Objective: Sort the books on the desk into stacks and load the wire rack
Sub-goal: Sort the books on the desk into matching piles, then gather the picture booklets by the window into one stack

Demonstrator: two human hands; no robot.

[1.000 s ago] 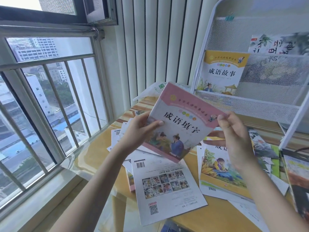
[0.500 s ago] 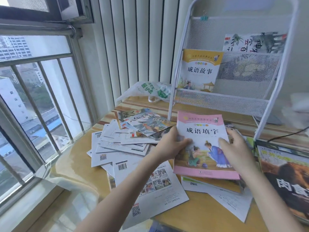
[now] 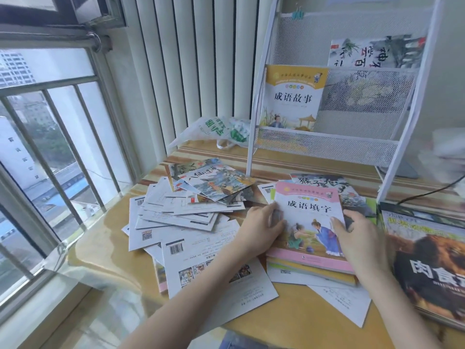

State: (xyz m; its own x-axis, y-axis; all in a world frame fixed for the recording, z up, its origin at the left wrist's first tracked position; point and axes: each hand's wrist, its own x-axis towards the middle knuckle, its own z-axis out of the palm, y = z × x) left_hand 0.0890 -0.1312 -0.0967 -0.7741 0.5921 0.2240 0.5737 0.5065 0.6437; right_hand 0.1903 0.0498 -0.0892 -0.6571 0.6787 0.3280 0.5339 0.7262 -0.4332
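Books (image 3: 191, 212) strewn below wire rack (image 3: 327, 144) across tabletop (image 3: 108, 248); nearest stack (image 3: 314, 272) topped by pink book (image 3: 312, 222).
Thin, light, floppy, glossy enough to slide; best taken by side edges, pinched there by left hand (image 3: 259, 230) and right hand (image 3: 357, 238), fingers (image 3: 270, 210) curled over both margins.

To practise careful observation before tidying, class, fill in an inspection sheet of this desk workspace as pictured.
Surface: glossy wooden desk, partly bare.
Job's things: pink book atop a stack; loose booklets scattered left; yellow book and ink-painting book in the wire rack.
Clutter: plastic bag behind the booklets.
Hands: left hand and right hand hold the pink book's side edges.
Cables: dark cable beside the rack's right leg.
Surroundings: barred window left, vertical blinds behind.
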